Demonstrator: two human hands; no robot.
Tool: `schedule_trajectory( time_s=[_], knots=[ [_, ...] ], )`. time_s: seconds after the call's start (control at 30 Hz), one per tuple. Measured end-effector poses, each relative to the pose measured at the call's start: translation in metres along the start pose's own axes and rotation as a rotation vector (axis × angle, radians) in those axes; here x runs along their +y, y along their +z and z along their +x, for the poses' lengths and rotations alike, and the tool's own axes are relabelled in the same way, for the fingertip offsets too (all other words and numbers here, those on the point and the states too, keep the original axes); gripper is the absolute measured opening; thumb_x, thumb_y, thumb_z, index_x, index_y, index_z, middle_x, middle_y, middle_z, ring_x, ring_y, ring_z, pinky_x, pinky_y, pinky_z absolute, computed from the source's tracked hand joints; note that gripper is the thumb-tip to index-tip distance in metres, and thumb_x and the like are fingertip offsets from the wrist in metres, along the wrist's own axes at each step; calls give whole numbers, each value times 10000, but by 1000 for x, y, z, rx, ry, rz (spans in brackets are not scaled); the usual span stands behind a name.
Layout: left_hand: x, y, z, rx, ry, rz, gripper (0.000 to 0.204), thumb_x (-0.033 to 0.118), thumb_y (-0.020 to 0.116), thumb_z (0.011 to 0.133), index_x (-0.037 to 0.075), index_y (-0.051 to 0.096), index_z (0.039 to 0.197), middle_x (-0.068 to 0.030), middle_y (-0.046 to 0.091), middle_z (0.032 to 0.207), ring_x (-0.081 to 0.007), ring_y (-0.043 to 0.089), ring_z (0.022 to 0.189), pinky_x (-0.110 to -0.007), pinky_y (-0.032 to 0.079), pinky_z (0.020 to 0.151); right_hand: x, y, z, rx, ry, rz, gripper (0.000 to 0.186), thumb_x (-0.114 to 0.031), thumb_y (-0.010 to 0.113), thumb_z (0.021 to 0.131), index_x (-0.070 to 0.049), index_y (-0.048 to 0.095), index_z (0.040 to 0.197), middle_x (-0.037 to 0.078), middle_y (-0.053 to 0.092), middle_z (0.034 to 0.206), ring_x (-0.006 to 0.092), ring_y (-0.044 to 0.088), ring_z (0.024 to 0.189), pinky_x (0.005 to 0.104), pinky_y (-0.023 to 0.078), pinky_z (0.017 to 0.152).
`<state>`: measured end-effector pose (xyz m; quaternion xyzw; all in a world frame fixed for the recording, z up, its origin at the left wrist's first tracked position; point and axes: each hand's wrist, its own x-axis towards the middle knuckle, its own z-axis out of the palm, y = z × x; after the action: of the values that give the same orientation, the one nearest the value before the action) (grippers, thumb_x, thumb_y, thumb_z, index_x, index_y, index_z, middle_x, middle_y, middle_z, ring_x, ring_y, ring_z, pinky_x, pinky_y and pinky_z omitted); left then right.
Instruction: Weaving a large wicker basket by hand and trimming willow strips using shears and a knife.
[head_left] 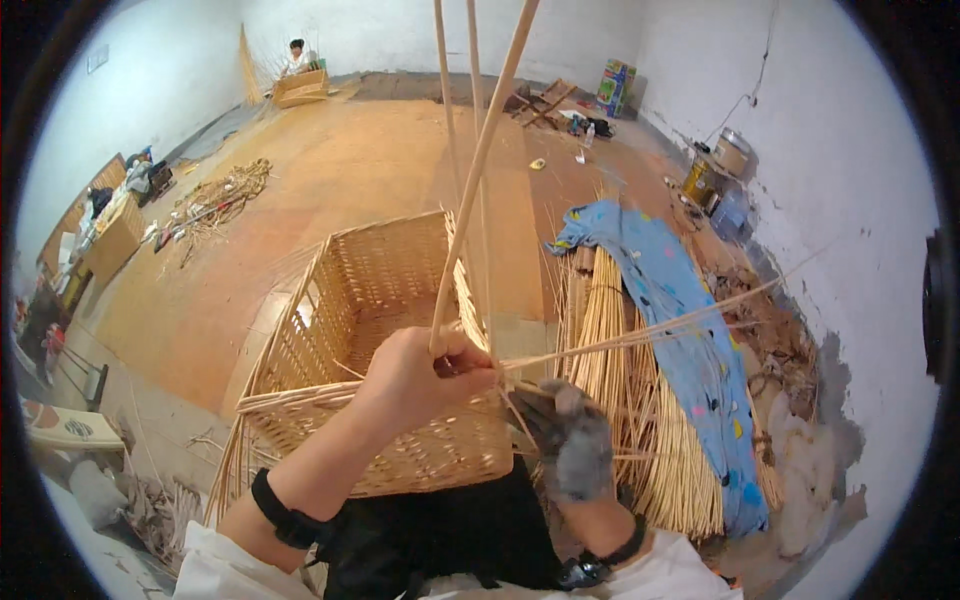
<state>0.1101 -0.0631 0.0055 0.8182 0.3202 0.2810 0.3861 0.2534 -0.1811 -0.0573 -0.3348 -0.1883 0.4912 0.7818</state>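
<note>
A boxy, open-topped basket (400,450) of straw-coloured wicker, its walls knobbly and gapped, sits before the person, just above black cloth (450,535). At its near right corner, beside smooth round rods (487,130), the bare left hand (415,380) has its grip pinched on thin, pale strands (640,336); whether the grey-gloved right hand (578,440) grips any, I cannot tell.

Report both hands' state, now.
Left hand: closed, holding a pale rod.
Right hand: gloved, beside the basket; whether it holds anything cannot be told.
</note>
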Motion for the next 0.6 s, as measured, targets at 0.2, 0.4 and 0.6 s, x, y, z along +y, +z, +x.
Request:
schedule_trajectory(
  time_s=[0.2,0.4,0.6],
  knots=[
    [-1,5,-5,-8,30,-77,181,231,701,679,93,669,791,-60,625,664,-161,600,596,-274,459,556,-83,17,44,-1036,-1166,-1519,335,-128,612,680,-71,570,1007,109,579,1015,261,575,874,336,484,747],
    [1,1,-12,-3,23,-11,131,122,716,687,64,655,788,-24,617,654,-71,542,574,-221,442,535,-79,21,51,-1216,-1112,-1662,389,-180,609,678,-84,544,1050,96,587,934,250,581,825,342,495,679],
    [14,6,-11,15,-44,12,156,134,732,665,63,652,778,-26,613,639,-81,542,566,-230,445,525,-78,4,55,-991,-791,-1542,281,-136,645,684,-81,572,950,92,600,891,269,594,803,357,494,693]
  ],
)
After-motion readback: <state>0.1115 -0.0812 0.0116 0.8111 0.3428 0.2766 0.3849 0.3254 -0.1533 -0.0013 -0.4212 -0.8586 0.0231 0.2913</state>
